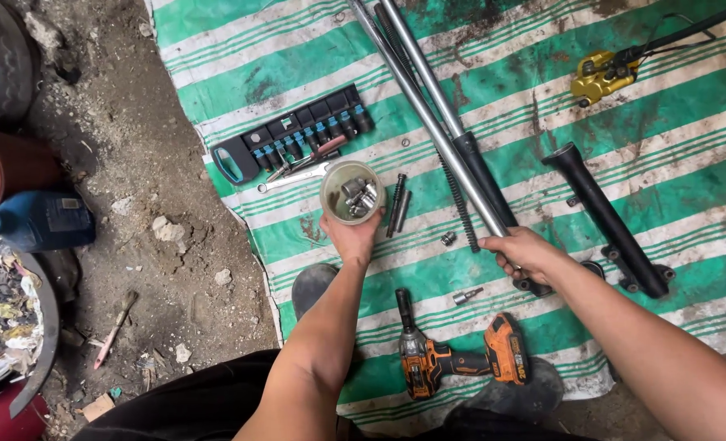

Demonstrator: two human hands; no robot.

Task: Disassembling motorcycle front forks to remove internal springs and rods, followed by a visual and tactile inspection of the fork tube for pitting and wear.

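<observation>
Left hand at frame centre, fingers cupped round a clear cup of metal parts; right hand, fingers clenched round a silver fork tube over the striped mat.

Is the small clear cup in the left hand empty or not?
Not empty. The clear cup, held by the left hand, has several small metal parts at its bottom.

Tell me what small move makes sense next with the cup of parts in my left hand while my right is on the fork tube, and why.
Probably set the clear cup down upright on the striped tarp beside the socket rail. Your left hand is holding it full of loose metal fittings, while your right hand alone grips the long chrome fork tube; freeing the left would let both hands steady that tube.
</observation>
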